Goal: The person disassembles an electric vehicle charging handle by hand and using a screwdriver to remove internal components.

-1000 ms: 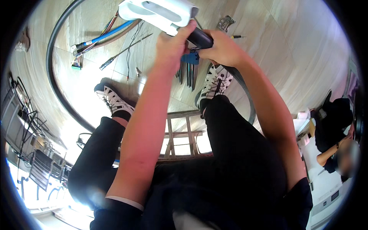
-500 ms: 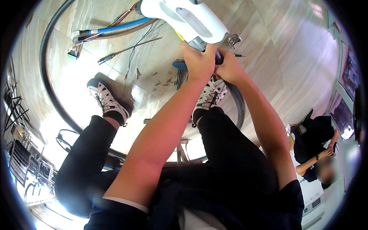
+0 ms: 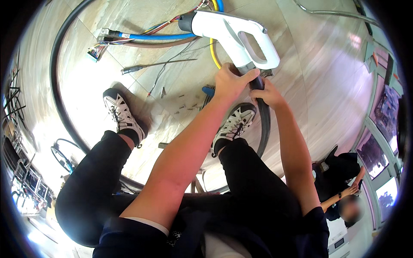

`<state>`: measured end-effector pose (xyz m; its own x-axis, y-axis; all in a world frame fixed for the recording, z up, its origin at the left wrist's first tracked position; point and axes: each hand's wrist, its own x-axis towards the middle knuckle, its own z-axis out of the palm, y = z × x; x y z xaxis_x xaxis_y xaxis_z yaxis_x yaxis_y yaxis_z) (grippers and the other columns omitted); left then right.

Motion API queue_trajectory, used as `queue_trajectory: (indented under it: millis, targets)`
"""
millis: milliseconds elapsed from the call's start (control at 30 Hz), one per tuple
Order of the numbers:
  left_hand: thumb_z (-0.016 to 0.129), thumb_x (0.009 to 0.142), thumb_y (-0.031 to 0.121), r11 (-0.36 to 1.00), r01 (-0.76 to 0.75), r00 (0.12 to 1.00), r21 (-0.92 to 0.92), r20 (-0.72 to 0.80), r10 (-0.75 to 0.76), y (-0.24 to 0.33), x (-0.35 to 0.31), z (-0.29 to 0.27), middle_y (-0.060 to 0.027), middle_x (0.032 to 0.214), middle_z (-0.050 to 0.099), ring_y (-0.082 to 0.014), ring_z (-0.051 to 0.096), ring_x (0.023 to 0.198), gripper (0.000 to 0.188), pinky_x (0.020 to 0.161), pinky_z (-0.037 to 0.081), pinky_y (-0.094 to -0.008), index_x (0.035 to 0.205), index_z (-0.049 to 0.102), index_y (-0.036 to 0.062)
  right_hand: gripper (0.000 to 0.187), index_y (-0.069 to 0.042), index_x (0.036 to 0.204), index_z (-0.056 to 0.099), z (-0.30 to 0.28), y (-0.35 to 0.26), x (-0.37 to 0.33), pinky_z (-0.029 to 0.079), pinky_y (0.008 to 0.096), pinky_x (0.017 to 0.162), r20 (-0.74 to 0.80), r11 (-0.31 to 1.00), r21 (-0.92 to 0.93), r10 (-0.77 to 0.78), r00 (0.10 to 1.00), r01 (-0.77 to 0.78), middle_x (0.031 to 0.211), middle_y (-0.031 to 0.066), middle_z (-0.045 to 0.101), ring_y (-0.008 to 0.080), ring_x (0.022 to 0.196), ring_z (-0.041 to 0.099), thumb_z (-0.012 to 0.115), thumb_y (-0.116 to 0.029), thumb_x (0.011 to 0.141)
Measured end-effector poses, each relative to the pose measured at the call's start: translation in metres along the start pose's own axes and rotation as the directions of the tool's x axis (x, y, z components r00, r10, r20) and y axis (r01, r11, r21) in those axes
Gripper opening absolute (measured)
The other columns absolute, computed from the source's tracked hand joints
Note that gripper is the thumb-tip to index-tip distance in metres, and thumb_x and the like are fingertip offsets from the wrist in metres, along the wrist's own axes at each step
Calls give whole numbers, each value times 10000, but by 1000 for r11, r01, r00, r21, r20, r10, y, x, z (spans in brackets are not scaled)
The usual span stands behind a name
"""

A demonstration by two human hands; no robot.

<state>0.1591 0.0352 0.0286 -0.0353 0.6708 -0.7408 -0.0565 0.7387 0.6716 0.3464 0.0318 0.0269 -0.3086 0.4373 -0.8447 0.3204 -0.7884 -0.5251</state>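
Observation:
A white electric-vehicle charging gun (image 3: 223, 36) with a loop handle lies toward the far side, its black head up and to the left. Coloured wires and a blue cable (image 3: 159, 37) come out by that head. At the gun's lower end a grey collar joins a thick black cable (image 3: 264, 124). My left hand (image 3: 232, 81) is closed around this joint, thumb across the top. Just right of it and lower, my right hand (image 3: 267, 92) is closed on the black cable, its fingers partly hidden behind it.
A long screwdriver (image 3: 137, 69), small screws (image 3: 183, 106) and a blue-handled tool (image 3: 208, 91) lie on the tiled floor between and beyond my shoes. The black cable loops round on the left. Another person (image 3: 337, 180) sits at the right.
The whole scene sits lower in view, and more of the charging gun shows. My hands stay at its cable end; the right hand now sits lower along the black cable.

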Motion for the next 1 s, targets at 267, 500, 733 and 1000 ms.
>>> queue_trajectory:
  millis: [267, 500, 733, 1000]
  targets:
    - [891, 657, 417, 991, -101, 989, 93, -100, 110, -1, -1, 13, -179, 801, 672, -280, 689, 723, 659, 668, 554, -366, 938, 546, -69, 202, -1, 917, 592, -5, 5, 10, 458, 300, 529, -103, 998, -60, 8, 995, -15, 679, 46, 563, 148, 563, 571, 671, -76, 747]
    - [887, 668, 378, 992, -116, 989, -52, -98, 111, -15, 1, 20, -187, 836, 675, -293, 691, 760, 633, 711, 553, -380, 978, 530, -43, 167, -5, 887, 605, 2, 9, 13, 457, 296, 526, -164, 981, -193, -1, 986, -31, 662, 47, 579, 140, 563, 577, 666, -96, 761]
    - [885, 659, 412, 993, -94, 990, -74, -109, 86, -17, 3, 20, -172, 839, 673, -268, 685, 752, 677, 717, 555, -364, 985, 543, -73, 190, -1, 895, 606, 4, 7, 13, 446, 296, 484, -157, 997, -76, 22, 987, -34, 638, 46, 567, 139, 523, 565, 688, -118, 770]
    - [887, 620, 431, 976, -106, 961, 193, -231, 150, 1, -5, 26, -196, 845, 672, -314, 693, 773, 723, 711, 549, -381, 962, 546, -107, 239, 11, 928, 621, 16, -5, 5, 440, 290, 491, -213, 986, -160, 9, 977, -44, 673, 48, 593, 134, 529, 553, 722, -131, 765]
